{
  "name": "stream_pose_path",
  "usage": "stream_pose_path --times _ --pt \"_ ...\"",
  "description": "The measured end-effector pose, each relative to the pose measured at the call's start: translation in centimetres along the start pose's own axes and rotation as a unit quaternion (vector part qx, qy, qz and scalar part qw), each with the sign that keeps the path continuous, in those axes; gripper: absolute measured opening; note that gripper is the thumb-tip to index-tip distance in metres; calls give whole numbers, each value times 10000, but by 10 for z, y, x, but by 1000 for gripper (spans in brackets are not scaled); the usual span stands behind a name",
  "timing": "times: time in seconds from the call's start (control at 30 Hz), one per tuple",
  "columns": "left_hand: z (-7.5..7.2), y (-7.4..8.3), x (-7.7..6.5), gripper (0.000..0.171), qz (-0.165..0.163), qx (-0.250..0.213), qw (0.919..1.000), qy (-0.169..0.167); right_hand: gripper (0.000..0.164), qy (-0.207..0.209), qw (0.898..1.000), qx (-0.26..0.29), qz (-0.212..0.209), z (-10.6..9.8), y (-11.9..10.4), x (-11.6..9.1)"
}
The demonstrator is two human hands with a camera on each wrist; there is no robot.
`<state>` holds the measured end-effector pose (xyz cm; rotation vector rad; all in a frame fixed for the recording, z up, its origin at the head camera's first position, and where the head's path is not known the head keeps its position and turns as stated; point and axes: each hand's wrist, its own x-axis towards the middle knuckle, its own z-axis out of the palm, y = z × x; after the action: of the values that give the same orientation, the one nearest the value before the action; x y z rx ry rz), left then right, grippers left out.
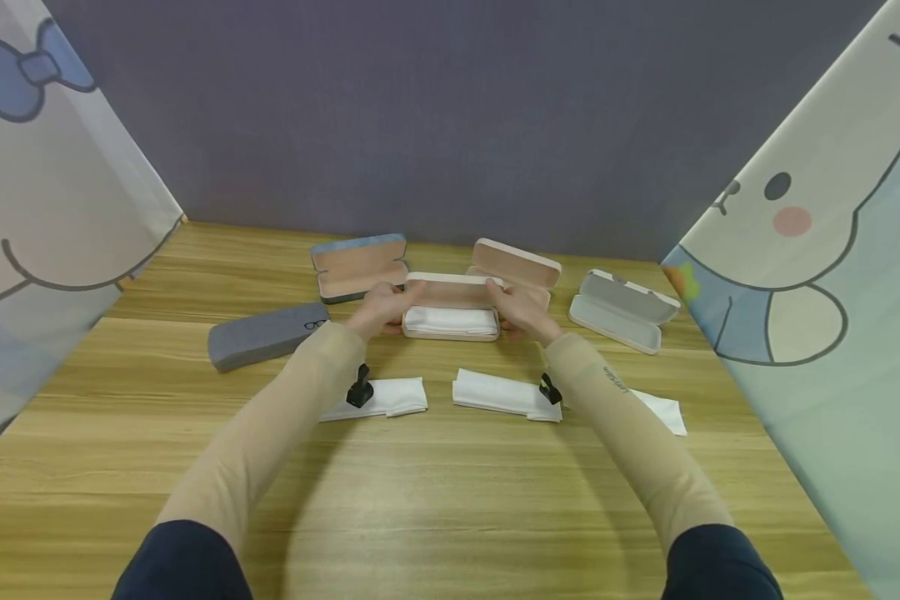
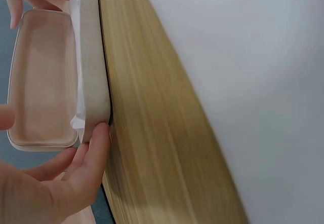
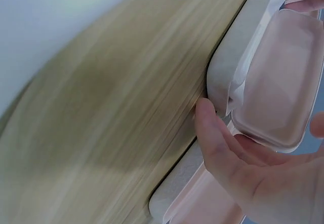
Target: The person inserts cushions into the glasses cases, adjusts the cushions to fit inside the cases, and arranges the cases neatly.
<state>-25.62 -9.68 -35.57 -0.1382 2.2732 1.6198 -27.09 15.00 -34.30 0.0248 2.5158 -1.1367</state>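
Observation:
An open glasses case, pale outside and pink inside, stands between the two hands. In its base lies a folded white cloth. My left hand holds the case's left end, fingers against the base and thumb by the raised lid. At the other end my right hand grips in the same way, its thumb near the lid's top corner. In the left wrist view, left fingertips touch the base's end. Right fingers reach round the base's other end in the right wrist view.
Behind stand open cases: a blue one and a pink one. A grey open case sits at right, a closed grey case at left. White cloths lie in front. A dark partition rises at the back.

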Motion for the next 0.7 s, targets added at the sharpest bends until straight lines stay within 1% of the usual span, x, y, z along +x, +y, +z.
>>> stream_pose_path --times 0.2,0.37,0.4,0.53,0.6,0.7 --pt "3 2 1 56 -59 -75 9999 51 78 -25 9999 -1 129 2 -2 1" --pt "5 4 1 45 -229 -123 9996 53 78 -45 9997 119 214 4 -3 2" --pt "5 5 0 48 -275 -113 9995 49 77 -48 9996 154 225 4 -3 2" --pt "5 9 0 77 -533 -187 9984 34 74 -53 9993 284 250 5 -6 2" --pt "5 12 1 81 -631 -280 9976 20 72 -52 9992 303 269 4 -7 1" --pt "3 14 1 79 -710 -405 9966 -31 69 -66 9991 315 292 4 -8 1"
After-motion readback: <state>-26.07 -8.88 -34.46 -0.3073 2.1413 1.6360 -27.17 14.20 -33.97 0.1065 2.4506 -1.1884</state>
